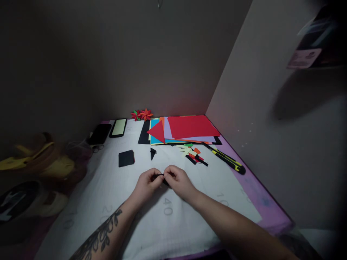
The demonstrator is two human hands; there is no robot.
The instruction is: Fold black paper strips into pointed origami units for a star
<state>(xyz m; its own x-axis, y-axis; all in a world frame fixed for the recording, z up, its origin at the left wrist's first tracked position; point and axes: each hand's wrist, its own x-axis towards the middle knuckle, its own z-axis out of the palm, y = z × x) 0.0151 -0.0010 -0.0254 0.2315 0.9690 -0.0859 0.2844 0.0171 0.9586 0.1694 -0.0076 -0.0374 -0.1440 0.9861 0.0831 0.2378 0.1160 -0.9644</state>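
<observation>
My left hand (146, 184) and my right hand (177, 181) meet over the middle of the white mat (168, 216), fingers pinched together on a small piece of black paper (159, 177) held between them. A folded black paper triangle (153, 153) and a black paper rectangle (126, 158) lie just beyond my hands. Small paper scraps (193, 152) in green, cream, red and black lie to the right of them.
A stack of coloured paper sheets (189, 128) with a red sheet on top lies at the back. A yellow-black utility knife (226, 159) lies at the right. Two phones (110, 130) and two red paper flowers (142, 115) sit at the back left. Walls close in behind and right.
</observation>
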